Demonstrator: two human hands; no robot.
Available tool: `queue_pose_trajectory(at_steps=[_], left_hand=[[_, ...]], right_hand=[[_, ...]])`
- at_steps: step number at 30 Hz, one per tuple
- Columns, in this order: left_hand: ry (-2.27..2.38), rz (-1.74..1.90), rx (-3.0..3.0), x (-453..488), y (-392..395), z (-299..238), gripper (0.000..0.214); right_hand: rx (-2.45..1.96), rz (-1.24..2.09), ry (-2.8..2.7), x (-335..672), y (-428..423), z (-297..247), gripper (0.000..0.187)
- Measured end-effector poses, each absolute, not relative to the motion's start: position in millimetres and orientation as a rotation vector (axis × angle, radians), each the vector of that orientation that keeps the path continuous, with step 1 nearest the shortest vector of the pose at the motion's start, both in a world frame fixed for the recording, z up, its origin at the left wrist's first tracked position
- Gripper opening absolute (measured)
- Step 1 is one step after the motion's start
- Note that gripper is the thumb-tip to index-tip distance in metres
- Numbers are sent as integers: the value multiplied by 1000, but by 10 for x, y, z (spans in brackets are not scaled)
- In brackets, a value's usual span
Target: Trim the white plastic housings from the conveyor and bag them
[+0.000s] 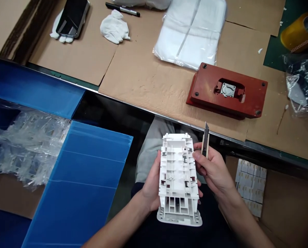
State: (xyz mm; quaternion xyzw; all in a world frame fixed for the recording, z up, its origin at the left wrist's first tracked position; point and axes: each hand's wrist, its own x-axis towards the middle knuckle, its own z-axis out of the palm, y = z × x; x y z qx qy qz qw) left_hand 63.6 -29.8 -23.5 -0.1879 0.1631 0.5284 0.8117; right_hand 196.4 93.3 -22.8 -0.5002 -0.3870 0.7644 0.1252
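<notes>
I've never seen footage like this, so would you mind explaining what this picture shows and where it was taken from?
No machine is involved: these are a person's own bare hands, filmed by a camera worn on the head and looking forward and down. The left hand holds a white moulded plastic part. The right hand, just beside it, grips a utility knife with its blade pointing up. Ahead, on cardboard sheets, lie a red block with a metal insert, a white cloth glove and a phone. To the left are blue plastic sheets and crumpled clear plastic.
</notes>
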Motion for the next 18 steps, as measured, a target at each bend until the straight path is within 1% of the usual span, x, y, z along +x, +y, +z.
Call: queue_pose_trajectory(at_steps=[10,15,18], left_hand=[[312,1120,-422,622,-296,-249,103],[375,1125,-405,612,-289,-223,101],[458,1159,-334,614,-311,-230,97]], right_hand=[[-1449,2223,-1149,1941,946,-229,38],[-1428,2269,-1122,1920,949,-208,34],[-1429,2245,-1130,1932,954,-210,35]])
